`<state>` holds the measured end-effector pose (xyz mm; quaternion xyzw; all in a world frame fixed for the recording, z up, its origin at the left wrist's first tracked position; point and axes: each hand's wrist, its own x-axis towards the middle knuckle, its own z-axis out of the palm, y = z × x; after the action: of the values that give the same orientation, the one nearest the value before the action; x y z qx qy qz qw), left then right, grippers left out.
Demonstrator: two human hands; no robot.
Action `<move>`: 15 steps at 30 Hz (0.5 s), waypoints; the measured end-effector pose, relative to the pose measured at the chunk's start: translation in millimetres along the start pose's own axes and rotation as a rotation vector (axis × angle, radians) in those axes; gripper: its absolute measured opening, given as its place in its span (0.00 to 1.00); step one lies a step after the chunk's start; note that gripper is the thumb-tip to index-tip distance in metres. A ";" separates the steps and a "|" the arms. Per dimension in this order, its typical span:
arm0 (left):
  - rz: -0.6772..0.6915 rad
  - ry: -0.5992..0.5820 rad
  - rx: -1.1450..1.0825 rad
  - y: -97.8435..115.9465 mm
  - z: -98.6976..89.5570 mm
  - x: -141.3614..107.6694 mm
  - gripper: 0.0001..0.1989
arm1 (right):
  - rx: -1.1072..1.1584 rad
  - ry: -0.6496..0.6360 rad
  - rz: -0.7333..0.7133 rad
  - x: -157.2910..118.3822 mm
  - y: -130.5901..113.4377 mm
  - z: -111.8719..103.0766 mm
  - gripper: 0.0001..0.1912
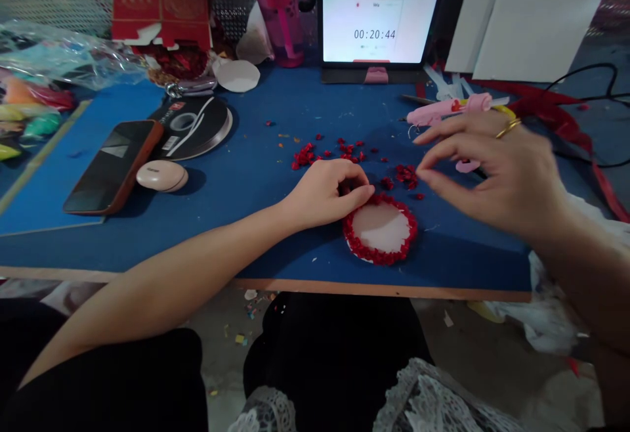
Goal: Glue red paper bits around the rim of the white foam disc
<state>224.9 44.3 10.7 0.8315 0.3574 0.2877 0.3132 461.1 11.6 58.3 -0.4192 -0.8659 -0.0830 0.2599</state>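
Observation:
On the blue table top lies a round white disc [381, 227], edged with a ring of small crumpled red pieces. My left hand [332, 192] is at its upper left edge, fingers curled and thumb against the rim. Its fingertips are partly hidden. My right hand [497, 169], with a ring on one finger, hovers to the right. Thumb and forefinger meet in a pinch, and whatever may be between them is too small to see. Loose red pieces [406, 175] lie between the hands. Behind my right hand is a pink glue gun [438, 111], partly covered.
At left are a phone [115, 166], a light pink case [161, 176] and a black ribbon spool [194, 129]. A tablet [378, 18] showing a timer stands at the back. Red ribbon [566, 123] and a black cable [585, 72] run along the right.

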 end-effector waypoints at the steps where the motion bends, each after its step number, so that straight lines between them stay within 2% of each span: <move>1: -0.006 0.002 -0.003 0.0 0.0 0.2 0.10 | -0.078 -0.030 0.048 -0.7 5.1 -5.0 0.07; 4: -0.018 0.021 0.009 0.0 0.2 1.1 0.12 | -0.368 -0.266 0.181 -4.6 17.1 -14.3 0.09; 7: -0.033 0.054 0.011 -0.4 0.3 1.8 0.14 | -0.476 -0.445 0.229 -6.8 18.6 -14.2 0.13; 11: -0.081 0.123 -0.057 -1.8 -0.7 1.9 0.14 | -0.462 -0.483 0.229 -5.4 14.2 -8.6 0.12; 13: -0.063 0.204 -0.067 -3.4 -1.7 2.3 0.10 | -0.440 -0.494 0.236 -4.8 14.9 -7.3 0.14; 15: -0.037 0.310 -0.057 -5.7 -3.0 3.0 0.06 | -0.388 -0.480 0.246 -5.3 17.9 -6.9 0.11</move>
<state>222.2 50.7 9.2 0.7613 0.4085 0.4165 0.2830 480.3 16.8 60.0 -0.5700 -0.8132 -0.1135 -0.0281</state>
